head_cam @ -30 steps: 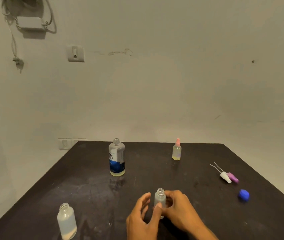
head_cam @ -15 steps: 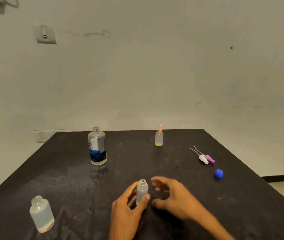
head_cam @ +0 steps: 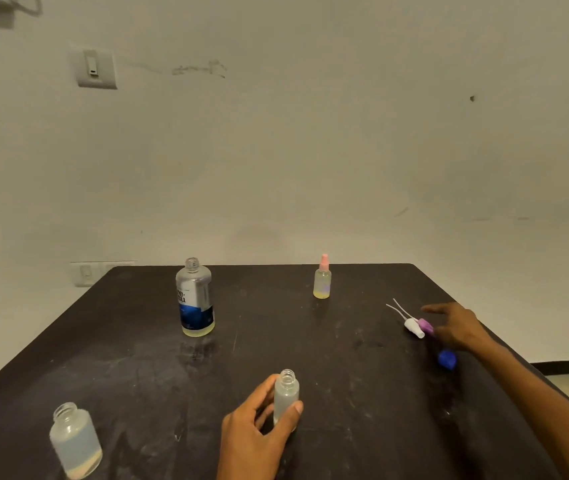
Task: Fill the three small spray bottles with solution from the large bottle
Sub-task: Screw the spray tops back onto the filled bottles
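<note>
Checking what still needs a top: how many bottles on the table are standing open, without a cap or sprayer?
3: the large labelled bottle at the back left, the frosted bottle at the front left, and the small bottle held by the left hand.

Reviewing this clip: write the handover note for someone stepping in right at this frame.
Left hand grips the uncapped small bottle, upright on the table.
Right hand is open, reaching at the white spray head and purple spray head; blue cap lies near.
Large bottle stands open, far left.
Done: pink-capped bottle is filled and closed.
Left: cap the held bottle; wide bottle, front left, is still open.
</note>
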